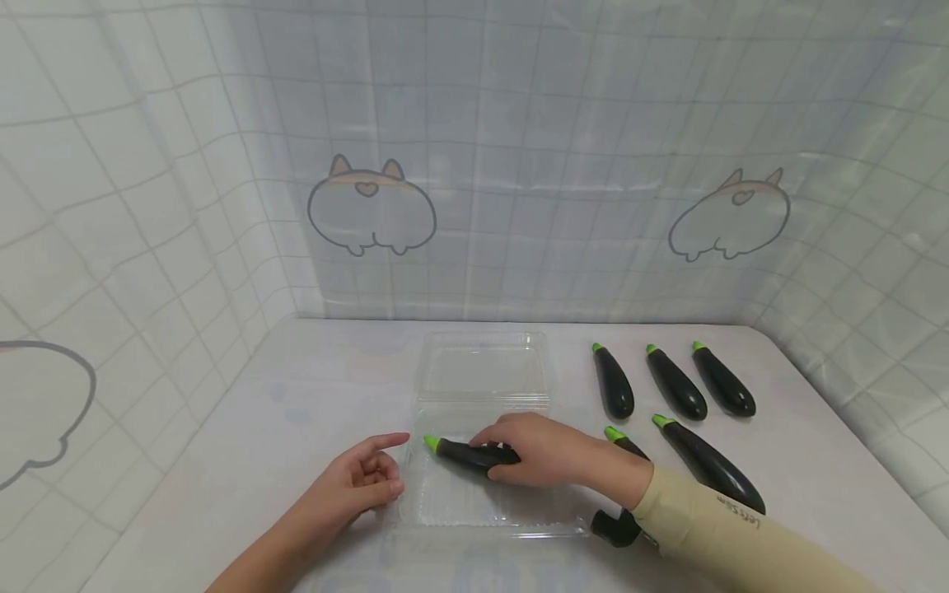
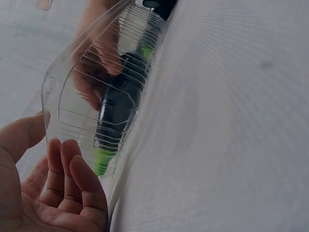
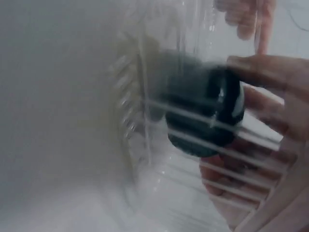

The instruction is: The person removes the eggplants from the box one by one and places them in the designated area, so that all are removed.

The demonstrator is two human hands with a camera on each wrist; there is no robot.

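My right hand (image 1: 544, 449) grips a dark eggplant (image 1: 474, 457) by its thick end, its green stem pointing left. The eggplant lies within the base of a clear plastic clamshell box (image 1: 445, 511). The hinged lid (image 1: 482, 362) lies folded back on the far side. My left hand (image 1: 356, 486) is by the box's left edge, index finger extended and the others loosely curled. In the left wrist view, fingertips (image 2: 70, 147) are close to the clear rim; firm contact is unclear. Through the box wall in the right wrist view, the eggplant's rounded end (image 3: 207, 116) appears blurred.
Right of the box lie several more eggplants, among them one at the back (image 1: 614, 383) and a larger one nearer (image 1: 712, 465). My right forearm partly covers another eggplant (image 1: 626, 445). A black object (image 1: 615, 527) sits under the right wrist. Grid-patterned curtains (image 1: 504, 165) surround the white table (image 1: 245, 445).
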